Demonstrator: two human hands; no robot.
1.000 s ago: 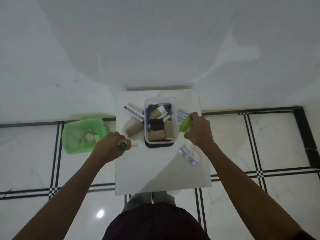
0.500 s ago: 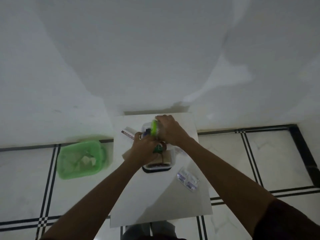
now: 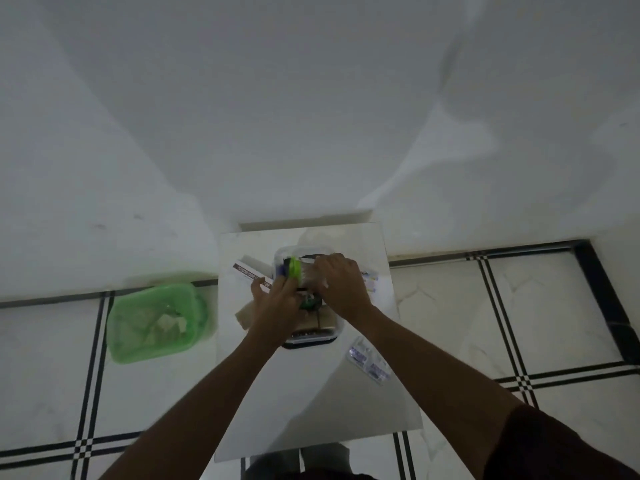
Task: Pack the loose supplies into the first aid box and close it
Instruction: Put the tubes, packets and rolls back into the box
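Observation:
The clear first aid box (image 3: 309,342) stands open on the small white table (image 3: 311,410), with brown rolls (image 3: 327,320) inside. Both my hands are over it. My left hand (image 3: 277,303) grips a small bottle with a dark green top (image 3: 310,301) above the box's middle. My right hand (image 3: 343,285) reaches in from the right and holds a clear item with a lime-green end (image 3: 295,268), laid across the far part of the box. Much of the box's contents is hidden by my hands.
A white carton with a dark stripe (image 3: 252,273) and a brown roll (image 3: 242,315) lie left of the box. Blister packs (image 3: 369,363) lie at its near right, a small strip (image 3: 370,280) at its right. A green basket (image 3: 156,322) sits on the floor, left.
Both hands came from the table's sides to over the box, carrying the small bottle and the lime-green item. The lime-green item has gone down into the far part of the box.

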